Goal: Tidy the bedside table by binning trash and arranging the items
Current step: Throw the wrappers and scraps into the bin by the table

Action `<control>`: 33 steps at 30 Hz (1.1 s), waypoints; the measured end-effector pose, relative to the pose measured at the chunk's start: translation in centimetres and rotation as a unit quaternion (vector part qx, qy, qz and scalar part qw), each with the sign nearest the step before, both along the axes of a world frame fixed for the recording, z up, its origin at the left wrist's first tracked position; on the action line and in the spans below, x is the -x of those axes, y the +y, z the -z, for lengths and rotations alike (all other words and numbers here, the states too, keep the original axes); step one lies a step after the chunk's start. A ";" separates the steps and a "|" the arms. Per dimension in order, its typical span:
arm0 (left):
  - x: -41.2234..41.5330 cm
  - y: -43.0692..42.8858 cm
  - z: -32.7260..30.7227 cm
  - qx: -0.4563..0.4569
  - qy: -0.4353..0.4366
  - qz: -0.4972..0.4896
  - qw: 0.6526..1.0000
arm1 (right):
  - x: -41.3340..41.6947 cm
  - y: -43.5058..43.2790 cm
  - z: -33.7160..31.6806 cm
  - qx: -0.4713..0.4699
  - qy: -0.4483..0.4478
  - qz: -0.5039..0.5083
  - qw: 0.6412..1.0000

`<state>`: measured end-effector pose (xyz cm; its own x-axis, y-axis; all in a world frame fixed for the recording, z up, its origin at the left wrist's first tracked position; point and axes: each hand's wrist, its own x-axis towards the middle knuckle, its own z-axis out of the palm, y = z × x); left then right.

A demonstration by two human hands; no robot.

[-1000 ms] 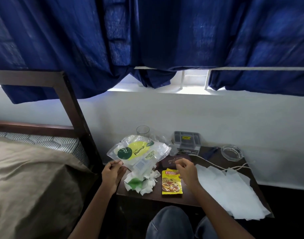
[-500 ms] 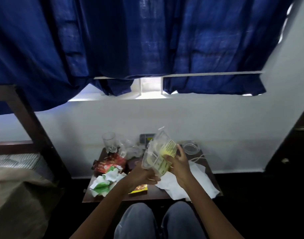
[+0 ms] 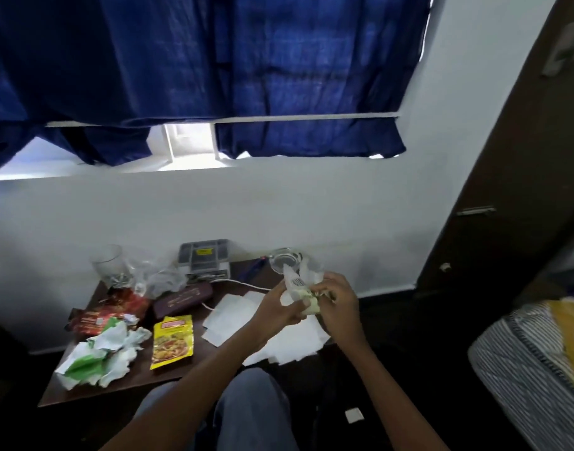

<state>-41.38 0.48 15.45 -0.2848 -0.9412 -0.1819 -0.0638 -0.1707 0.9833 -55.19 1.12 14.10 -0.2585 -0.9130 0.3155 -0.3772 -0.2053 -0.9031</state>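
Plastic bag, on the table a second ago, now scrunched small, fingers of left hand and right hand gripping it, likely bin-ready.

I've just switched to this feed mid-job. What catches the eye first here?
The two hands meet at the centre: the left hand and right hand grip a scrunched plastic wrapper above the right side of the table. On the table's left lie crumpled white and green paper at the front corner and a yellow packet beside it. A deep blue curtain fills the top of the view.
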 end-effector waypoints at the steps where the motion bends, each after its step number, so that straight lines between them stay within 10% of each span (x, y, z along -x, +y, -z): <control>1: 0.9 -0.2 0.2 0.007 -0.004 0.003 1.000 | 0.9 0.3 -0.1 -0.037 -0.044 -0.025 0.998; 6: 5.0 -1.3 1.6 0.026 -0.067 0.045 0.996 | 5.8 2.1 0.3 -0.135 -0.181 -0.116 0.967; 19: 14.8 -0.6 9.0 -0.048 -0.168 0.235 0.956 | 15.2 4.2 8.2 -0.214 -0.098 -0.127 0.964; 27: 15.1 -2.2 13.9 -0.250 -0.140 0.079 0.955 | 16.9 2.5 16.0 -0.280 0.101 0.264 0.917; 33: 13.6 -3.5 16.0 -0.260 -0.165 0.106 0.945 | 15.3 2.9 21.2 -0.323 0.282 0.265 0.864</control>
